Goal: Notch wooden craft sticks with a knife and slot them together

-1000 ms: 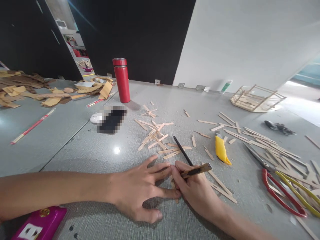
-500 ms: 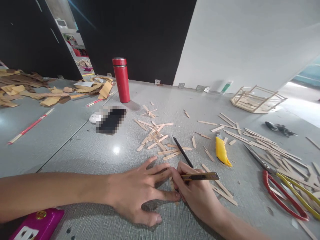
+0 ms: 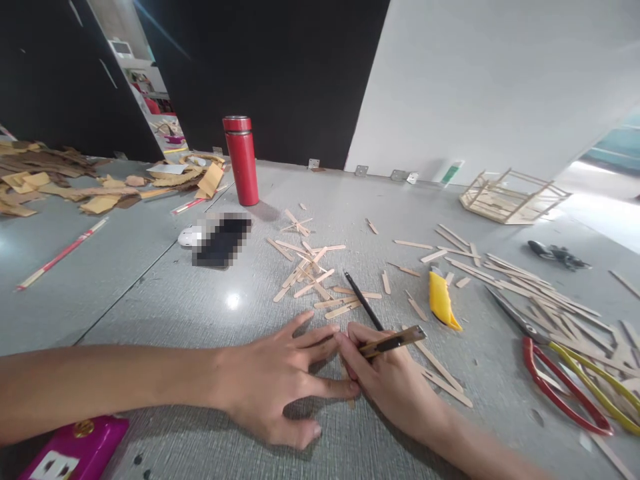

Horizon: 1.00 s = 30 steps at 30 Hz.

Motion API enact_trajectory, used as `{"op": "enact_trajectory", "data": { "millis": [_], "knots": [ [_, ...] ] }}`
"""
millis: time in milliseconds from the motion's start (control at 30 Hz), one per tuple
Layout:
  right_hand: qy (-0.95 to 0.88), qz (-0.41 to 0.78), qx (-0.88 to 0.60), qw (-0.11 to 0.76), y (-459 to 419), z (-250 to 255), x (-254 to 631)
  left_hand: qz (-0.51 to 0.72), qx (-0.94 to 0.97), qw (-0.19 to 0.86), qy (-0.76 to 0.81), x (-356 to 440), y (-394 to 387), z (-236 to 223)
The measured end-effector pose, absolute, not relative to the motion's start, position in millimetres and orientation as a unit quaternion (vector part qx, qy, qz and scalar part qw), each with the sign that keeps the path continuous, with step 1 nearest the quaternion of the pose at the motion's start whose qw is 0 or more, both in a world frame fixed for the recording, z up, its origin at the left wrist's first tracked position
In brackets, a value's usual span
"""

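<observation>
My left hand (image 3: 285, 383) lies spread on the grey table, its fingertips touching a small wooden craft stick (image 3: 351, 403) mostly covered by my fingers. Beside it, my right hand (image 3: 387, 370) is closed around a slim gold-and-black craft knife (image 3: 395, 341). The knife's handle slants up to the right, while its tip is hidden behind my fingers. Just beyond the right hand lies a black pen-like rod (image 3: 364, 303). Two craft sticks (image 3: 443, 387) rest to the right of my right hand, partly behind it.
A craft-stick pile (image 3: 310, 273) lies ahead. Rightward are a yellow cutter (image 3: 442, 300), red-and-yellow-handled scissors (image 3: 543, 387), more sticks (image 3: 565, 313) and a stick frame (image 3: 510, 200). A red flask (image 3: 241, 163), phone (image 3: 220, 243) and purple packet (image 3: 80, 443) stand or lie leftward.
The craft knife's handle end has tilted upward and shifted slightly left as my right hand turned. My left hand stays nearly in place.
</observation>
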State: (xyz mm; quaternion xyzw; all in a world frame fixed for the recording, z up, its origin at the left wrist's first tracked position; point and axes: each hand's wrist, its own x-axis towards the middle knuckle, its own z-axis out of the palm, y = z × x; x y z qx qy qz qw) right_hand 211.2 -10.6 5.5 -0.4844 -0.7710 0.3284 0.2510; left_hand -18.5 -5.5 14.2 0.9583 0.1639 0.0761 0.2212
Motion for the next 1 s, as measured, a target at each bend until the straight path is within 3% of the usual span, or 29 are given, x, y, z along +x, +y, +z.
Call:
{"op": "enact_trajectory", "data": {
  "millis": [200, 500, 800, 1000],
  "knots": [
    [-0.774, 0.306, -0.482, 0.275, -10.9, 11.3, 225.2, 0.087, 0.960, 0.226, 0.143, -20.5, -2.2, 13.3],
    [-0.735, 0.408, -0.508, 0.189, -9.2, 19.3, 234.4, 0.083, 0.961, 0.224, 0.139, -20.2, -1.2, 19.7],
    [-0.798, 0.292, -0.493, 0.185, -10.7, 21.5, 223.9, 0.090, 0.963, 0.217, 0.131, -20.9, -0.1, 17.5],
    [-0.773, 0.358, -0.485, 0.197, -9.2, 14.6, 224.8, 0.088, 0.963, 0.219, 0.133, -21.2, -0.4, 16.0]
  ]
}}
